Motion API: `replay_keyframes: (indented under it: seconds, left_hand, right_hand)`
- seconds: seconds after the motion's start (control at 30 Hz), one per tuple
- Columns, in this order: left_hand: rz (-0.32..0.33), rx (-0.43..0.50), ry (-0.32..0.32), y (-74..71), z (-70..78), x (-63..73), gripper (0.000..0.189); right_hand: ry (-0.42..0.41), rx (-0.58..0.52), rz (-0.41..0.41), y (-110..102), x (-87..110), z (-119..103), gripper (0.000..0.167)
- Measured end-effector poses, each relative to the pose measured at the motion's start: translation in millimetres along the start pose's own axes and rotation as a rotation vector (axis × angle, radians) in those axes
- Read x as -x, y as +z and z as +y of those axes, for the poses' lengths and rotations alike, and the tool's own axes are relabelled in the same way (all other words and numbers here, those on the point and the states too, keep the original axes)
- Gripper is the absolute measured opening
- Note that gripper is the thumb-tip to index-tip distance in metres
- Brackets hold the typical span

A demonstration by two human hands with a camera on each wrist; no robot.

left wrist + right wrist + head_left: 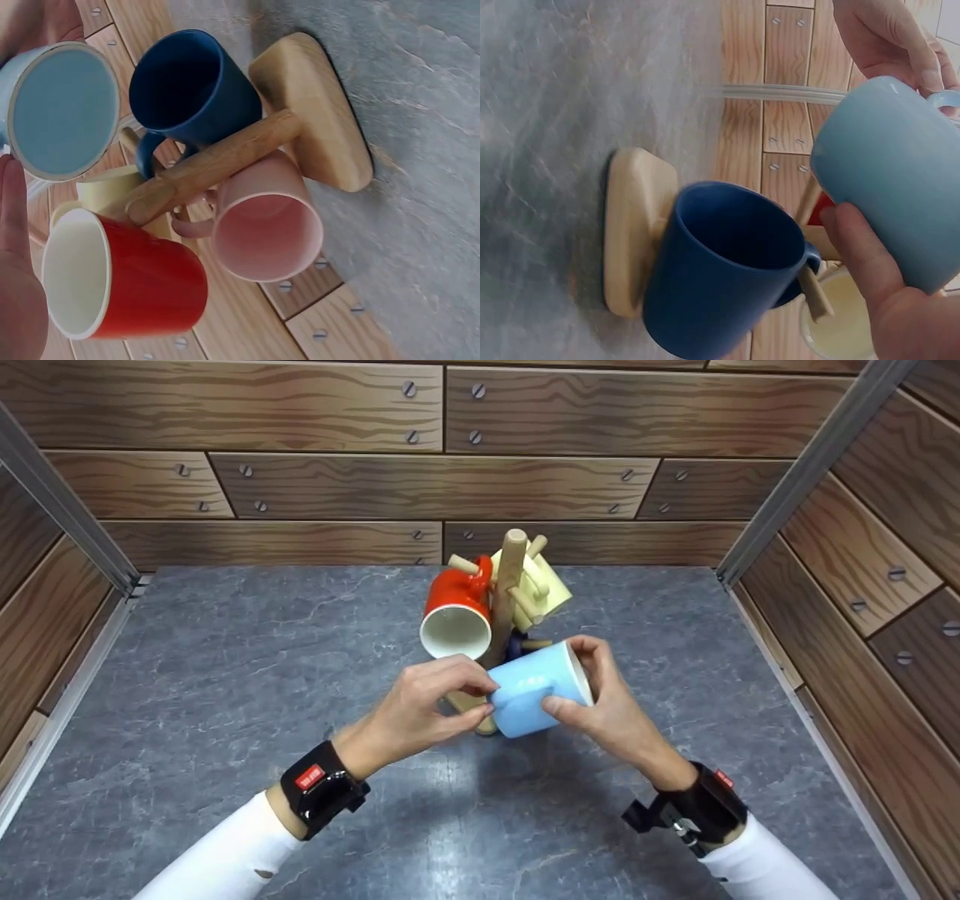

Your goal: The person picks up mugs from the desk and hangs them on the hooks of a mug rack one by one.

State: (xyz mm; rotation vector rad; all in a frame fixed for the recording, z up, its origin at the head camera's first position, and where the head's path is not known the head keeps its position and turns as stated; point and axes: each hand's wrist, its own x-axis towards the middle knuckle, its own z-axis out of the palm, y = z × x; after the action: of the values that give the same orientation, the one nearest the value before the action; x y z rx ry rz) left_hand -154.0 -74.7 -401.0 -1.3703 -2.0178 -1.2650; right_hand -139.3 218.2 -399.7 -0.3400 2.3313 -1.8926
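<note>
A light blue mug (532,690) is held tilted in front of a wooden mug tree (511,562). My right hand (607,705) grips it at the rim end, thumb on the outside and fingers over the far side. At the base end is my left hand (427,697), thumb and forefinger tips close to the mug; whether they pinch it is hidden. In the right wrist view, those fingertips are beside the mug's handle (945,98). A red mug (456,611) and a pale yellow mug (553,589) hang on the tree, beyond my hands.
A dark blue mug (724,277) and a pink mug (268,225) hang lower on the tree. Its wooden base (315,112) stands on a grey marbled surface (262,660). Wood-patterned walls (337,487) enclose the back and sides.
</note>
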Motion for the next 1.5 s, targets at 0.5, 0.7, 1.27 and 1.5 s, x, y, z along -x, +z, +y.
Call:
replay_keyframes:
  seconds: [0.5,0.7,1.27,1.5]
  left_hand:
    - [0.156,0.037,-0.106,4.2,5.9,-30.1,0.018]
    - [0.18,0.067,-0.203,4.3,8.9,-37.6,0.02]
    - [0.218,-0.109,-0.151,13.6,-3.9,-31.4,0.03]
    - [0.184,-0.353,-0.101,14.4,-3.4,-31.0,0.039]
  right_hand:
    - [-0.119,-0.02,0.037,-16,-8.0,-11,0.079]
    - [-0.103,-0.031,0.076,-19,-13.7,-13,0.078]
    - [-0.013,0.019,0.083,-11,-27.6,-10,0.072]
    - [0.04,0.055,0.087,-8,-31.6,-11,0.07]
